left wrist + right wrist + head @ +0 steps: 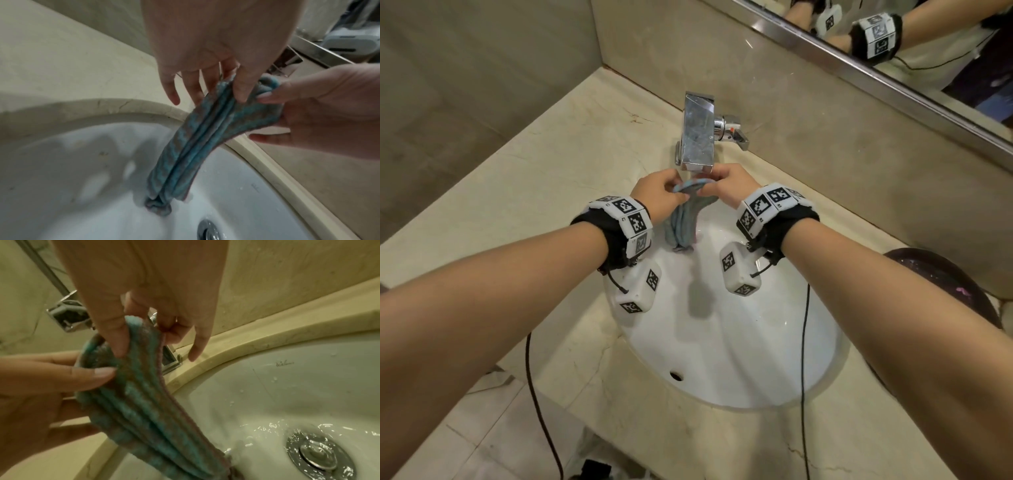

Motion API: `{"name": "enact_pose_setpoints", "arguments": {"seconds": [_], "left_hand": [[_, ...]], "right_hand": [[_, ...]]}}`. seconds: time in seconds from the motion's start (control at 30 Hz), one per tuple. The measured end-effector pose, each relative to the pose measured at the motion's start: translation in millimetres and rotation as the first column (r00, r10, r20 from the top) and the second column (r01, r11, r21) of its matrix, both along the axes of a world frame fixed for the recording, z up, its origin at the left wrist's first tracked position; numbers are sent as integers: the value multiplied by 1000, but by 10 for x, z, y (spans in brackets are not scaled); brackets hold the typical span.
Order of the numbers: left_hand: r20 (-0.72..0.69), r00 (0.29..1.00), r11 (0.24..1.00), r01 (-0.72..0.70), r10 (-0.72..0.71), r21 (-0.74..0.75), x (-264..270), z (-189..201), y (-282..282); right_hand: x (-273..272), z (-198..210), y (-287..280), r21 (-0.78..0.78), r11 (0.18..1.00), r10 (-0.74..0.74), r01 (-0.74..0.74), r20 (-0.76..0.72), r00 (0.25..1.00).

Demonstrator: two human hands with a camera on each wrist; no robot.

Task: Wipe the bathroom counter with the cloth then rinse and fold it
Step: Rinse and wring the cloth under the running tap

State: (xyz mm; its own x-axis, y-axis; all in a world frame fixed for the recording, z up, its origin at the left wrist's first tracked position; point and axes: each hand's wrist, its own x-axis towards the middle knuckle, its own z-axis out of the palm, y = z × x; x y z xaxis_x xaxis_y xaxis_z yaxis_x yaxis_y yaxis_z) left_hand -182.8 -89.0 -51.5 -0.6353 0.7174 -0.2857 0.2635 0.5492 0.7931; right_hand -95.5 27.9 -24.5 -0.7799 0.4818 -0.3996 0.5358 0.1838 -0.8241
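Observation:
A blue-grey ribbed cloth [683,222] hangs bunched lengthwise over the white sink [739,342], just below the chrome faucet spout [697,137]. My left hand [671,193] pinches its upper end from the left, and my right hand [717,185] pinches the same end from the right. In the left wrist view my left thumb presses the cloth [195,146] against the fingers, and the cloth's lower end touches the basin. In the right wrist view the right hand [131,337] holds the folded top edge of the cloth [144,410]. The beige marble counter [534,171] surrounds the sink.
The chrome drain [316,454] lies below the cloth, with water drops around it. The faucet handle [736,132] sticks out from the wall on the right. A mirror [893,51] runs above. A dark round object [941,274] sits at the counter's right. Black cables [804,342] hang from my wrists.

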Motion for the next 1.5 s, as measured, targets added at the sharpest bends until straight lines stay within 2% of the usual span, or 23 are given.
{"name": "enact_pose_setpoints", "arguments": {"seconds": [0.1, 0.23, 0.37, 0.5, 0.63, 0.8, 0.87, 0.93, 1.0, 1.1, 1.2, 1.33, 1.43, 1.5], "left_hand": [[93, 995, 996, -53, 46, 76, -14, -21, -23], [160, 987, 991, 10, -32, 137, -14, -3, -52], [191, 975, 984, 78, -109, 162, -39, -8, -81], [172, 984, 984, 12, -43, 177, -54, -34, -71], [34, 998, 997, -54, 52, 60, -113, -88, -65], [-45, 998, 975, 23, -34, -220, -140, -121, -68], [-10, 999, 982, 49, -52, -181, -102, -118, -74], [47, 995, 994, 86, -83, -67, -57, -87, -60], [22, 992, 992, 127, -127, -18, -19, -44, -25], [-69, 994, 994, 81, -86, -74, -18, -27, 25], [-139, 990, 998, 4, -13, -65, -54, -12, 44], [-103, 994, 998, -40, 45, 48, -68, -27, 52], [-41, 998, 996, -35, 39, 82, -28, -62, 52], [16, 998, 993, -57, 55, 106, -18, -67, 40]], "right_hand": [[-30, -47, -42, -14, 1000, 4, -5, -8, 1000], [-12, -178, -86, -18, 991, 132, -131, 176, 976], [18, -273, -82, -55, 998, 40, -32, 149, 988], [34, -237, -26, -74, 997, -21, 31, 127, 992], [40, -185, 29, -161, 975, -145, 153, 61, 988], [23, -186, 15, -197, 975, -103, 105, 19, 994], [26, -185, 0, -209, 976, -73, 66, -24, 997], [39, -164, -11, -206, 978, -23, 15, -41, 999], [59, -133, -7, -169, 985, 27, -33, -41, 999], [91, -134, 53, -18, 998, 59, -59, 25, 998], [131, -176, 128, 180, 968, 129, -172, 229, 965], [102, -196, 138, 315, 888, 178, -335, 438, 881], [42, -202, 91, 358, 836, 204, -416, 501, 841], [11, -192, 54, 362, 840, 214, -404, 464, 860]]}}
